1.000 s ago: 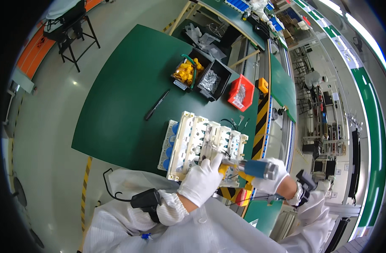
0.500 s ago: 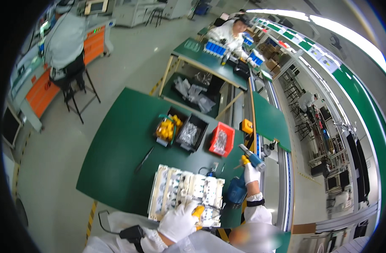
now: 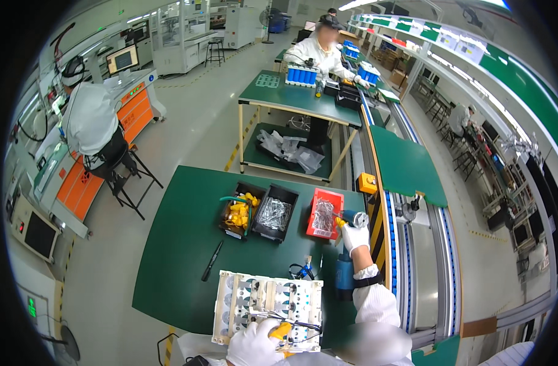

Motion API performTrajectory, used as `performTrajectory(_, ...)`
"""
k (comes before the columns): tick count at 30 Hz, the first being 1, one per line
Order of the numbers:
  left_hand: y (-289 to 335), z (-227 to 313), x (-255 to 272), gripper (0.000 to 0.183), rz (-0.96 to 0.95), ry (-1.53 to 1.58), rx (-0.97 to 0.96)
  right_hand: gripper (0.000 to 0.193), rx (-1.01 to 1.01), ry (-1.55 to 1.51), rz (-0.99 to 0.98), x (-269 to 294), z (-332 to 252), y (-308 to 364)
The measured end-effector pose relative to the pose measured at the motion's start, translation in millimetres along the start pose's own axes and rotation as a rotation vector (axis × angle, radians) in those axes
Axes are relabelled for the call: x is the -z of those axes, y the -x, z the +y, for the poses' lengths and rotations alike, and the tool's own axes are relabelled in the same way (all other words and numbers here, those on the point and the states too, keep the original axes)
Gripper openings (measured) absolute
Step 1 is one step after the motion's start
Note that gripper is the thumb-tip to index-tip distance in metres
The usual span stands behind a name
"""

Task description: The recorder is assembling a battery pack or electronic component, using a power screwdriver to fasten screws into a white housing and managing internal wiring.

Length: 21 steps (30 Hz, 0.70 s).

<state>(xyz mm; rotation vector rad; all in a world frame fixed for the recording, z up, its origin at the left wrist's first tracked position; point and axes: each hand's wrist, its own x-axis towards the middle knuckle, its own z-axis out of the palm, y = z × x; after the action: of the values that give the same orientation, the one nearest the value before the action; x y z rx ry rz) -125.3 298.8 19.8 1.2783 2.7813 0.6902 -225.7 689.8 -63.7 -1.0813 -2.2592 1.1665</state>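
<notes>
My right hand [image 3: 356, 238], gloved in white with yellow at the fingertips, is closed around a blue power screwdriver [image 3: 354, 217]. Its tip reaches over the red bin [image 3: 318, 230] of small metal screws. A blue body [image 3: 345, 276] below that hand seems to be the tool's lower part. My left hand [image 3: 254, 345], also white-gloved with yellow fingertips, rests with curled fingers on the near side of a white plastic frame module [image 3: 266, 293]. Black and white wires [image 3: 285, 318] run across the module beside these fingers. What the fingers press or hold is hidden.
Left of the red bin stand a black bin of metal parts [image 3: 275, 212] and a bin of yellow pieces [image 3: 239, 213]. A black pen-like tool [image 3: 212, 261] and a blue-black cable piece [image 3: 302, 269] lie on the green table [image 3: 169, 244]. A conveyor rail [image 3: 392, 244] runs along the right; co-workers sit beyond.
My right hand has carried the screwdriver forward and left, so its tip is now over the red bin. The view has tilted up. My left hand stays on the module.
</notes>
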Motion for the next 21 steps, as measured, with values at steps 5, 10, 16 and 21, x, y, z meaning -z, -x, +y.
performTrajectory(5, -1, 6, 6, 0.045, -0.009, 0.004, -0.087, 0.035, -0.012, -0.029, 0.128, 13, 9, 19)
performTrajectory(10, -14, -14, 20, 0.035, -0.136, 0.291, -0.057, 0.031, 0.149, -0.356, 0.206, 44, -5, 79)
performTrajectory(16, -36, -28, 12, 0.009, -0.192, 0.172, -0.211, 0.029, 0.232, -0.587, 0.286, 69, 31, 178)
performTrajectory(21, -56, -24, 12, 0.003, -0.198, 0.036, -0.332, 0.032, 0.126, -0.56, 0.569, 63, 73, 227)
